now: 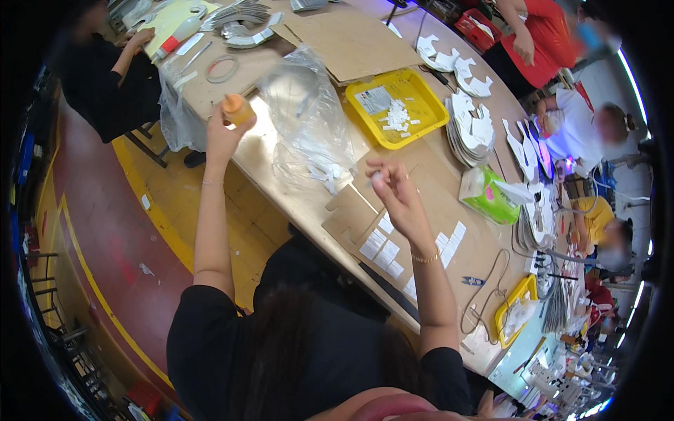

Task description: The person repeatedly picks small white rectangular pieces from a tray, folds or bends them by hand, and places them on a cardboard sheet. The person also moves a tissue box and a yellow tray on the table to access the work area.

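My left hand (pixel 229 133) is closed round a small orange-yellow squeeze bottle (pixel 239 110), held up near the table's edge. Above the brown cardboard (pixel 351 210) my right hand (pixel 398 198) has its thumb and fingers bent together; something small and whitish shows at the fingertips, too small to name. Just left of that hand lies a clear plastic bag (pixel 309 105) with white strips in it. A yellow tray (pixel 437 133) beyond it holds many small white pieces. Rows of white rectangular pieces (pixel 380 247) lie on the cardboard below my right hand.
A green tissue pack (pixel 484 196), stacked white cut-out parts (pixel 469 130), blue snips (pixel 473 281) and a smaller yellow tray (pixel 523 291) stand to the right. A tape roll (pixel 222 69) lies far left. Several people work around the table, one in black (pixel 105 77) at the upper left.
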Motion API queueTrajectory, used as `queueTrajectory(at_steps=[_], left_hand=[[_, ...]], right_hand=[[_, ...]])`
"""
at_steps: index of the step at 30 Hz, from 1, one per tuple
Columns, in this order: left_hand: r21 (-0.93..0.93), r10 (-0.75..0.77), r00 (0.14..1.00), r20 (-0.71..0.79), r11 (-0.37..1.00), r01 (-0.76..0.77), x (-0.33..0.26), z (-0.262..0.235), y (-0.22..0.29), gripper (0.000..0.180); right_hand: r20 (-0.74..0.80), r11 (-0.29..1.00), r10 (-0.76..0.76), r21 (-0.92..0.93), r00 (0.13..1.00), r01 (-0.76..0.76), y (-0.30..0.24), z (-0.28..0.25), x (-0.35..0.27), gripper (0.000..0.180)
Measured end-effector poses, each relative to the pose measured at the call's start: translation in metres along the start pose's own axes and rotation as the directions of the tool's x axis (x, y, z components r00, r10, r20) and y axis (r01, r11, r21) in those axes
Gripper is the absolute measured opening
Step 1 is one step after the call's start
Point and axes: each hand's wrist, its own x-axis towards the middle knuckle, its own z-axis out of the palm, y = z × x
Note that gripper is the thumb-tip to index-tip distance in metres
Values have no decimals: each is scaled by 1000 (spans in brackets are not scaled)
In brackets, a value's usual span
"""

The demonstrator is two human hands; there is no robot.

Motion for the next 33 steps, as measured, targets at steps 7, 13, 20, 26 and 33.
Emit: queueTrajectory(at_steps=[7,13,20,26,33], left_hand=[[110,-29,993,-118,993,42,14,28,-51,61],[254,64,931,-360,967,32,-42,31,2,68],[-303,272,729,629,948,-93,-172,82,147,33],[-367,319,407,856,929,43,-211,124,198,31],[-108,69,155,986,959,262,-217,130,190,20]], right_hand=[[-170,983,85,177,982,-55,9,-2,-113,9],[-319,929,214,359,923,-91,15,10,-160,9],[-354,967,247,145,902,-207,18,0,-159,10],[-366,876,-96,-473,926,-96,1,-13,-172,16],[-291,800,-38,-583,956,-145,4,-15,-187,18]])
